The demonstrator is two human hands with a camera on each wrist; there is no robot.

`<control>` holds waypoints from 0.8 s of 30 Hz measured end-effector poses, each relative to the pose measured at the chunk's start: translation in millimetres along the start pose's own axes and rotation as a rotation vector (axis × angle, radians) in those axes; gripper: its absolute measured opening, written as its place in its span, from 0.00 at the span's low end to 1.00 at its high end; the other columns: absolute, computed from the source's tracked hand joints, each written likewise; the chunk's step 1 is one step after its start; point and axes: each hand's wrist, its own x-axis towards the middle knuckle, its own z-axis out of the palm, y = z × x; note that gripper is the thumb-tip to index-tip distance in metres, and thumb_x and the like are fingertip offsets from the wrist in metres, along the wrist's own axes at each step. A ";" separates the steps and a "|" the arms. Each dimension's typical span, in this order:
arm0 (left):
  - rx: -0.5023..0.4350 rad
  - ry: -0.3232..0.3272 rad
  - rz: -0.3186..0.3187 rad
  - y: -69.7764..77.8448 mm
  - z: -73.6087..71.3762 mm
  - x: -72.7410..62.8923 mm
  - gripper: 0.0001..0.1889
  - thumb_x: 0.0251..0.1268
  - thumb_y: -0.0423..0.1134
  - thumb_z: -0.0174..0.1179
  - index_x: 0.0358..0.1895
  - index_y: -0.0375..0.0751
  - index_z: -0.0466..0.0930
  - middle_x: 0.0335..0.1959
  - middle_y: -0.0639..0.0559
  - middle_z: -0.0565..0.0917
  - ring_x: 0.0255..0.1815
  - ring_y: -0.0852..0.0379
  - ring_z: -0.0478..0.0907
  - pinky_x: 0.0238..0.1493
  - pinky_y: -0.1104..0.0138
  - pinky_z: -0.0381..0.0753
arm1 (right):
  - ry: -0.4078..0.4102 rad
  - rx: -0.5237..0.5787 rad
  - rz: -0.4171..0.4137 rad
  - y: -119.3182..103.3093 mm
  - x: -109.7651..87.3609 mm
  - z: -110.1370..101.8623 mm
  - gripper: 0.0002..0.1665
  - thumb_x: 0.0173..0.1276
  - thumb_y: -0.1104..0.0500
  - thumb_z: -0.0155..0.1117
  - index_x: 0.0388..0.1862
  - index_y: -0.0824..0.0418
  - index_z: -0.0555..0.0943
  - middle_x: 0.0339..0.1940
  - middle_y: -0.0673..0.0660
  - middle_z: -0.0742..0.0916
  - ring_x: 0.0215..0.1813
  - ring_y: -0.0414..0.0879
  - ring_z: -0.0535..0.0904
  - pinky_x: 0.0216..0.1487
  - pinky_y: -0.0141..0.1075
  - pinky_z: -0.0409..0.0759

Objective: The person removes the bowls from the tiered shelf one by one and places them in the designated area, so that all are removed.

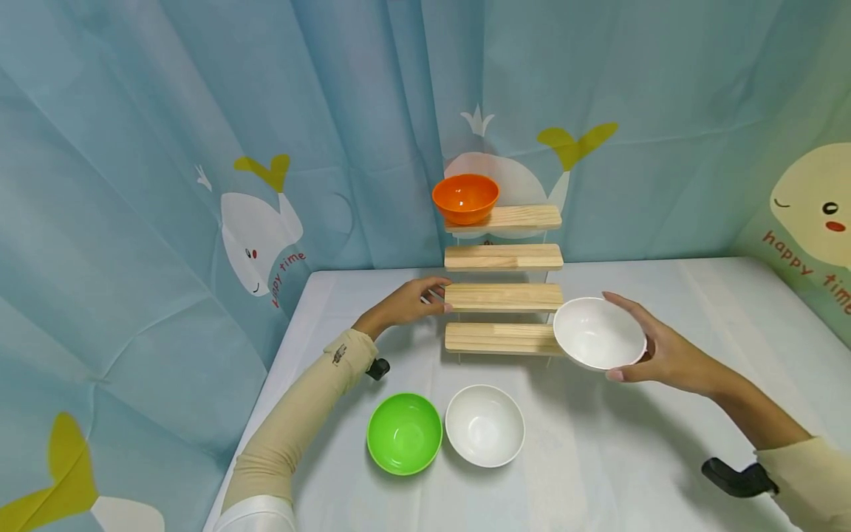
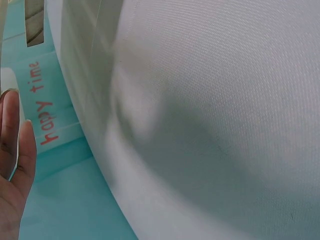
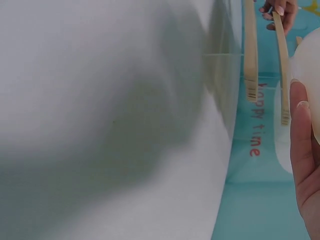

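Observation:
A stepped wooden shelf (image 1: 503, 297) with several planks stands at the back of the table. An orange bowl (image 1: 465, 197) sits on its top plank. My left hand (image 1: 439, 292) reaches to the left end of the second plank from the bottom and touches it with fairly straight fingers (image 2: 12, 145). My right hand (image 1: 613, 336) grips a white bowl (image 1: 592, 334) by its rim, thumb near and fingers far. It holds the bowl tilted in the air by the right end of the lowest plank. In the right wrist view the bowl (image 3: 312, 65) shows beside my fingers (image 3: 304, 150).
A green bowl (image 1: 404, 432) and a second white bowl (image 1: 484, 425) sit side by side on the white tablecloth (image 1: 598, 458) in front of the shelf. Blue cartoon curtains (image 1: 166, 185) close in the back and both sides.

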 end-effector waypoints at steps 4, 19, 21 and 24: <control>0.005 -0.004 0.001 0.7 -0.3 -0.3 0.30 0.71 0.50 0.63 0.73 0.48 0.70 0.60 0.46 0.78 0.56 0.54 0.79 0.57 0.63 0.81 | -0.025 -0.002 0.028 2.2 -2.9 4.2 0.69 0.52 0.68 0.79 0.84 0.48 0.47 0.67 0.55 0.63 0.46 0.39 0.80 0.36 0.34 0.85; -0.001 -0.008 -0.009 3.4 0.6 -3.0 0.30 0.72 0.49 0.63 0.73 0.47 0.69 0.60 0.46 0.78 0.56 0.54 0.79 0.58 0.63 0.81 | -0.108 0.062 0.035 17.4 -17.9 19.4 0.67 0.52 0.67 0.79 0.83 0.52 0.48 0.66 0.65 0.64 0.48 0.39 0.80 0.37 0.35 0.85; 0.002 -0.002 -0.011 4.3 0.4 -2.8 0.30 0.71 0.50 0.63 0.73 0.48 0.69 0.60 0.47 0.78 0.56 0.54 0.79 0.57 0.63 0.81 | -0.119 0.077 0.030 18.8 -19.1 20.9 0.66 0.52 0.67 0.78 0.83 0.53 0.48 0.65 0.66 0.65 0.48 0.39 0.81 0.37 0.35 0.86; 0.002 0.004 -0.016 4.4 0.6 -2.8 0.31 0.71 0.51 0.63 0.73 0.48 0.69 0.60 0.47 0.78 0.56 0.54 0.79 0.56 0.62 0.81 | -0.134 0.092 0.030 20.0 -21.5 24.3 0.66 0.52 0.67 0.78 0.83 0.54 0.48 0.65 0.68 0.65 0.48 0.39 0.81 0.37 0.36 0.85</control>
